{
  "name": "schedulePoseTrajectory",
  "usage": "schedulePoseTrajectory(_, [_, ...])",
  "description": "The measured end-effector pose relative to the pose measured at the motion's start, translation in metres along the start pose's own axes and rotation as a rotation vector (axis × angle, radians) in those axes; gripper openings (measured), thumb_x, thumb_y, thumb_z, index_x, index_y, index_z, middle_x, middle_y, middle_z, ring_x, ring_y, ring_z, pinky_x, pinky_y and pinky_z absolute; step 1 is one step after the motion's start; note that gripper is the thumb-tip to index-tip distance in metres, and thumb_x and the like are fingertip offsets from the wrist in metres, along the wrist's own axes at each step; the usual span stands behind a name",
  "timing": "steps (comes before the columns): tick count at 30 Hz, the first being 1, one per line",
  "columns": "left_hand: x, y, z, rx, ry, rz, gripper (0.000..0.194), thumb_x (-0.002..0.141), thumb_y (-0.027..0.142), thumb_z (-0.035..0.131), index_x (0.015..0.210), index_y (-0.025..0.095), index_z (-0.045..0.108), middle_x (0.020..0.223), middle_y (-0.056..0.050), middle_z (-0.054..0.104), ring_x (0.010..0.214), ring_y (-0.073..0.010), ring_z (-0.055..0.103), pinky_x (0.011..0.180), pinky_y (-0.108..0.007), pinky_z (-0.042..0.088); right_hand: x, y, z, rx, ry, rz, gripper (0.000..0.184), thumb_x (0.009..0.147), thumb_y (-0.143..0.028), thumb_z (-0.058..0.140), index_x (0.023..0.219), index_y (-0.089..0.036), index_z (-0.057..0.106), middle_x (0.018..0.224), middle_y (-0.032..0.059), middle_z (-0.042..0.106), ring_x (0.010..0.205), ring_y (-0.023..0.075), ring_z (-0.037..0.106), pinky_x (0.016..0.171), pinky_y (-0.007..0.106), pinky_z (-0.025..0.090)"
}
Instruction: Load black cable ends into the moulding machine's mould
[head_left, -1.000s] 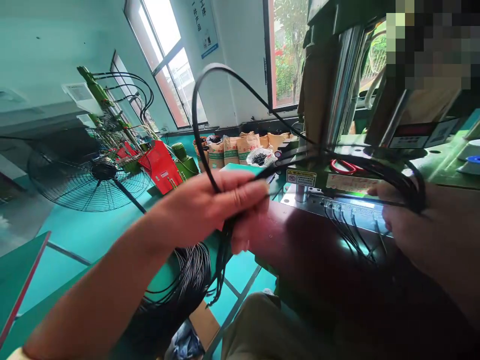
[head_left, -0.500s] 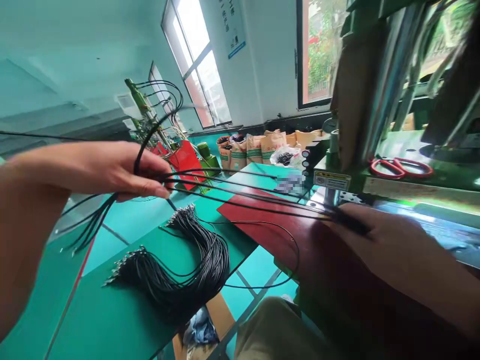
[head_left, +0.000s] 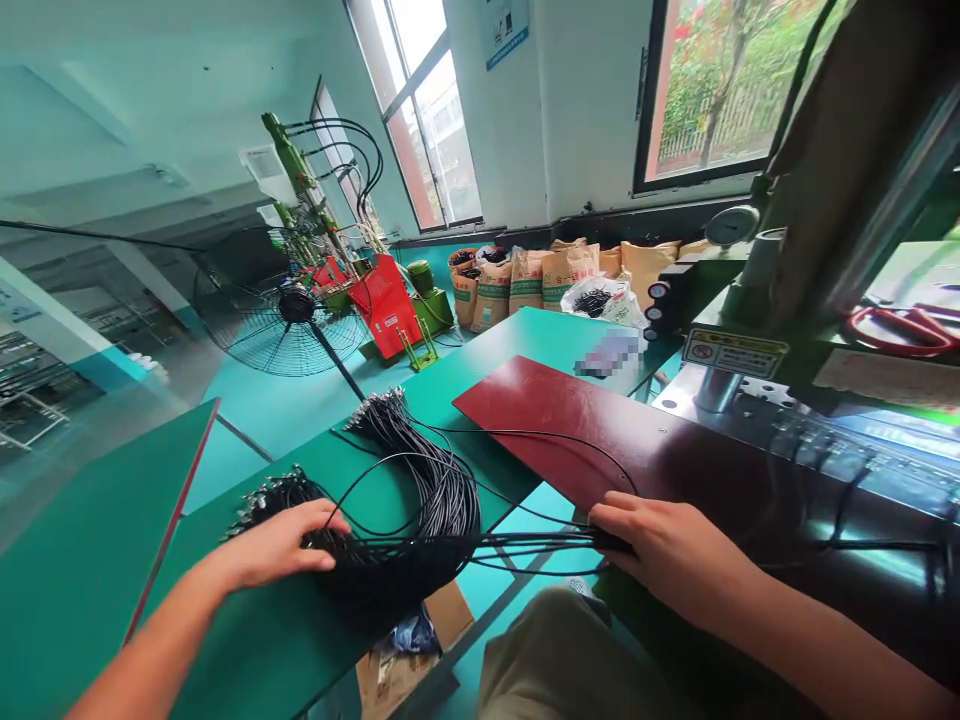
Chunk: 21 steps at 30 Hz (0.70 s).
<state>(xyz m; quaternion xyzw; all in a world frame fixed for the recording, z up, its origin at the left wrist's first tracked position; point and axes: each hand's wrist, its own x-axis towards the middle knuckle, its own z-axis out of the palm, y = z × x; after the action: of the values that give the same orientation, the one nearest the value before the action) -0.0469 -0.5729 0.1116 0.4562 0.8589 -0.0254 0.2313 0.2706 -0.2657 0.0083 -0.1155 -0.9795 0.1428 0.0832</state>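
Observation:
A handful of thin black cables [head_left: 517, 543] stretches level between my two hands, low over the gap between two tables. My left hand [head_left: 281, 543] is closed on one end and rests on a big bundle of black cables [head_left: 427, 490] lying on the green table [head_left: 247, 640]. My right hand [head_left: 667, 545] is closed on the other end, at the near edge of a dark red board [head_left: 600, 430]. One loose cable loops across that board.
A green press machine [head_left: 787, 330] with a metal bed stands at the right, red scissors [head_left: 904, 328] on its ledge. A floor fan [head_left: 281, 315], a red machine [head_left: 386, 310] and sacks [head_left: 540, 275] stand beyond. A cardboard box [head_left: 401, 665] lies under the table.
Both hands have dropped from chest height down to table level with the cables. My left hand now lies on the bundle and my right hand has pulled back to the board's near edge.

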Motion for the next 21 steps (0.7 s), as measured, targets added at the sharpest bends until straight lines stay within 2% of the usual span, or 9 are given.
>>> schedulePoseTrajectory(1, [0.0, -0.003, -0.013, -0.006, -0.017, -0.013, 0.04, 0.078, 0.043, 0.06, 0.113, 0.025, 0.063, 0.12, -0.004, 0.062, 0.113, -0.0236, 0.056, 0.098, -0.03, 0.042, -0.003, 0.001, -0.004, 0.013, 0.0, -0.014, 0.011, 0.085, -0.016, 0.057, 0.075, -0.021, 0.055, 0.079, -0.0033, 0.059, 0.067, 0.0123, 0.06, 0.055, 0.025, 0.031])
schedulePoseTrajectory(3, [0.01, 0.007, -0.035, 0.029, 0.09, -0.088, 0.051, 0.077, 0.052, 0.06, 0.119, 0.024, 0.061, 0.127, -0.005, 0.061, 0.119, -0.0278, 0.054, 0.102, -0.036, 0.042, -0.008, 0.001, -0.012, 0.028, -0.01, -0.044, 0.012, 0.085, -0.02, 0.061, 0.075, -0.021, 0.055, 0.079, -0.0037, 0.058, 0.067, 0.0109, 0.058, 0.056, 0.025, 0.03])
schedulePoseTrajectory(5, [0.033, 0.041, -0.039, 0.043, 0.255, -0.001, 0.059, 0.075, 0.059, 0.06, 0.123, 0.026, 0.057, 0.132, -0.004, 0.058, 0.123, -0.0292, 0.052, 0.106, -0.039, 0.04, -0.011, -0.001, -0.02, 0.031, -0.022, -0.063, 0.013, 0.085, -0.024, 0.064, 0.075, -0.021, 0.056, 0.081, -0.0038, 0.059, 0.069, 0.0107, 0.058, 0.055, 0.025, 0.029])
schedulePoseTrajectory(7, [0.06, 0.097, -0.022, -0.048, 0.295, 0.229, 0.06, 0.079, 0.057, 0.058, 0.132, 0.033, 0.048, 0.14, 0.002, 0.051, 0.129, -0.0248, 0.047, 0.109, -0.036, 0.038, -0.011, -0.005, -0.026, 0.015, -0.034, -0.048, 0.014, 0.083, -0.029, 0.066, 0.076, -0.021, 0.057, 0.082, -0.0032, 0.06, 0.069, 0.0108, 0.057, 0.054, 0.026, 0.027])
schedulePoseTrajectory(10, [0.088, 0.187, 0.026, -0.057, 0.029, 0.552, 0.083, 0.076, 0.047, 0.066, 0.146, 0.032, 0.026, 0.15, -0.001, 0.04, 0.135, -0.0233, 0.04, 0.113, -0.035, 0.033, -0.012, -0.01, -0.031, 0.005, -0.018, 0.036, 0.013, 0.082, -0.031, 0.067, 0.08, -0.02, 0.059, 0.084, -0.0017, 0.062, 0.068, 0.0119, 0.057, 0.053, 0.026, 0.028])
schedulePoseTrajectory(13, [0.106, 0.243, 0.062, -0.014, -0.141, 0.687, 0.083, 0.077, 0.023, 0.061, 0.149, 0.025, 0.019, 0.141, -0.008, 0.049, 0.123, -0.0223, 0.052, 0.105, -0.034, 0.042, -0.026, -0.01, -0.036, 0.049, 0.095, 0.087, 0.017, 0.079, -0.03, 0.07, 0.091, -0.021, 0.062, 0.091, -0.0004, 0.065, 0.077, 0.0148, 0.058, 0.063, 0.026, 0.037])
schedulePoseTrajectory(17, [0.121, 0.262, 0.064, 0.03, -0.227, 0.637, 0.075, 0.083, 0.02, 0.051, 0.149, 0.023, 0.017, 0.105, -0.004, 0.069, 0.087, -0.0184, 0.064, 0.083, -0.03, 0.051, -0.082, 0.019, -0.046, 0.222, 0.299, 0.256, 0.03, 0.082, -0.039, 0.07, 0.106, -0.022, 0.064, 0.104, 0.0016, 0.065, 0.098, 0.0169, 0.057, 0.086, 0.026, 0.042])
schedulePoseTrajectory(19, [0.124, 0.264, 0.055, 0.068, -0.23, 0.607, 0.078, 0.081, 0.027, 0.058, 0.148, 0.025, 0.019, 0.107, -0.004, 0.069, 0.09, -0.0203, 0.064, 0.083, -0.032, 0.051, -0.117, 0.051, -0.049, 0.227, 0.427, 0.492, 0.02, 0.091, -0.034, 0.058, 0.105, -0.021, 0.065, 0.104, 0.0023, 0.066, 0.099, 0.0156, 0.058, 0.09, 0.026, 0.042])
schedulePoseTrajectory(21, [0.126, 0.273, 0.044, 0.099, -0.171, 0.619, 0.084, 0.077, 0.037, 0.066, 0.148, 0.026, 0.022, 0.123, -0.006, 0.063, 0.103, -0.0242, 0.062, 0.089, -0.034, 0.05, -0.146, 0.088, -0.05, 0.069, 0.522, 0.82, 0.019, 0.093, -0.026, 0.054, 0.106, -0.018, 0.065, 0.103, 0.0051, 0.066, 0.098, 0.0185, 0.059, 0.09, 0.03, 0.043])
